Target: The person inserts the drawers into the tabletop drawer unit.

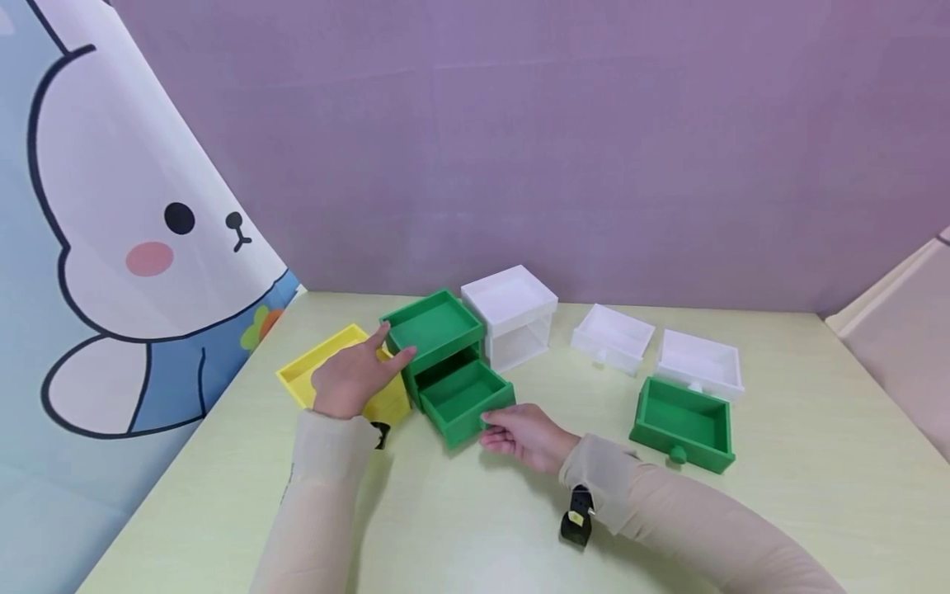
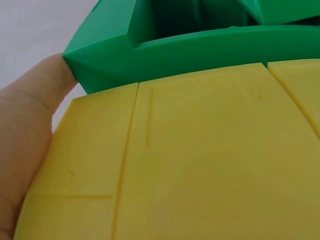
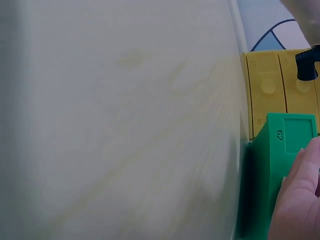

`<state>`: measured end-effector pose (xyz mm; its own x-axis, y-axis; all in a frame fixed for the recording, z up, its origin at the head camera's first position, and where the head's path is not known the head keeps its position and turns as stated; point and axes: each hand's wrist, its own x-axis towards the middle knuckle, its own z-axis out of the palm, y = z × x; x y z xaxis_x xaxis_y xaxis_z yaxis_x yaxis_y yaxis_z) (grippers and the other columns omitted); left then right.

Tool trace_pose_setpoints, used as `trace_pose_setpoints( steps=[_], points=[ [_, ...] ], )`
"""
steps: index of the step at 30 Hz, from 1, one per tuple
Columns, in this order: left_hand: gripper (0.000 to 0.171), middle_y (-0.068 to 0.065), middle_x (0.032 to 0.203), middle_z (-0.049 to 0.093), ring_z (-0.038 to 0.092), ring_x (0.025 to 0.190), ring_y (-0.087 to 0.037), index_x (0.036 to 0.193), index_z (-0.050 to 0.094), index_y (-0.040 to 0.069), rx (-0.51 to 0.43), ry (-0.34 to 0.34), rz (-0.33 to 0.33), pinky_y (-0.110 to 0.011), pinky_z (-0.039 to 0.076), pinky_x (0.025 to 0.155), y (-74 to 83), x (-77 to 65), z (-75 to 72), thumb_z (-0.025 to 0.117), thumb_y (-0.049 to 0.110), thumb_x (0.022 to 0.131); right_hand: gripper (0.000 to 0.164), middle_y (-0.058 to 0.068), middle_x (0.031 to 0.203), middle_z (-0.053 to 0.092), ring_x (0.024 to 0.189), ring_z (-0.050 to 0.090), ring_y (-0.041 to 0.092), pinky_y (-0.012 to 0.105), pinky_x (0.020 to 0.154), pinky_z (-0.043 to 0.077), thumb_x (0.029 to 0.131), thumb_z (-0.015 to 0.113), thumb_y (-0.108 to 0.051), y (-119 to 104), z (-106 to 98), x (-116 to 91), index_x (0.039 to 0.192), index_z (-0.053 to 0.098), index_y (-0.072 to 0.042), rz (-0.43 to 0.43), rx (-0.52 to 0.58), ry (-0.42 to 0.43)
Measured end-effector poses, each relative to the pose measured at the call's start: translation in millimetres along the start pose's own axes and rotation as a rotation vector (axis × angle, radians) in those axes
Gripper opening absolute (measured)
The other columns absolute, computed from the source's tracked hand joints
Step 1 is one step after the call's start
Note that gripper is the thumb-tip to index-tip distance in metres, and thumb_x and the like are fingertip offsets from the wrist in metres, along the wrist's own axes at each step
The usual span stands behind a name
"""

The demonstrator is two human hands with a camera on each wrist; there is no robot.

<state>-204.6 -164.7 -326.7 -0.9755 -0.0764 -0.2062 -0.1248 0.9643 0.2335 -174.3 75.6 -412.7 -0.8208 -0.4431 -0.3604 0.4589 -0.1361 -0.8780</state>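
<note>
A green drawer [image 1: 462, 391] juts out from the lower part of a small green cabinet [image 1: 434, 330], whose upper slot shows a dark gap. My right hand [image 1: 530, 437] pinches the front of that drawer, and its knob is hidden behind the fingers. With thumb and index finger spread, my left hand [image 1: 352, 375] touches the cabinet's top edge. Below that hand stands a yellow cabinet [image 1: 391, 403], pressed close to the green one. In the left wrist view, the thumb [image 2: 47, 82] meets a corner of the green cabinet [image 2: 105, 55].
A white cabinet [image 1: 512, 301] without drawers stands right behind the green one. Loose on the table's right lie two white drawers [image 1: 612, 334] and a green drawer [image 1: 683, 421] with a round knob. A purple backdrop [image 1: 519, 148] borders the table's far edge.
</note>
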Motion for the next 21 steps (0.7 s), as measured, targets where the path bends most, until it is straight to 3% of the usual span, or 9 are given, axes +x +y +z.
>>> trace_pose_setpoints(
  steps=[21],
  points=[
    [0.08, -0.002, 0.052, 0.038, 0.027, 0.043, -0.015, 0.154, 0.022, 0.025, -0.019, 0.009, -0.004, -0.03, 0.023, 0.046, 1.1, -1.3, -0.2, 0.037, 0.071, 0.089, 0.016, 0.006, 0.072, 0.061, 0.065, 0.064, 0.008, 0.019, 0.067, 0.052, 0.098, 0.046, 0.0, 3.4, -1.6, 0.4, 0.102, 0.051, 0.014, 0.002, -0.035, -0.001]
  ],
)
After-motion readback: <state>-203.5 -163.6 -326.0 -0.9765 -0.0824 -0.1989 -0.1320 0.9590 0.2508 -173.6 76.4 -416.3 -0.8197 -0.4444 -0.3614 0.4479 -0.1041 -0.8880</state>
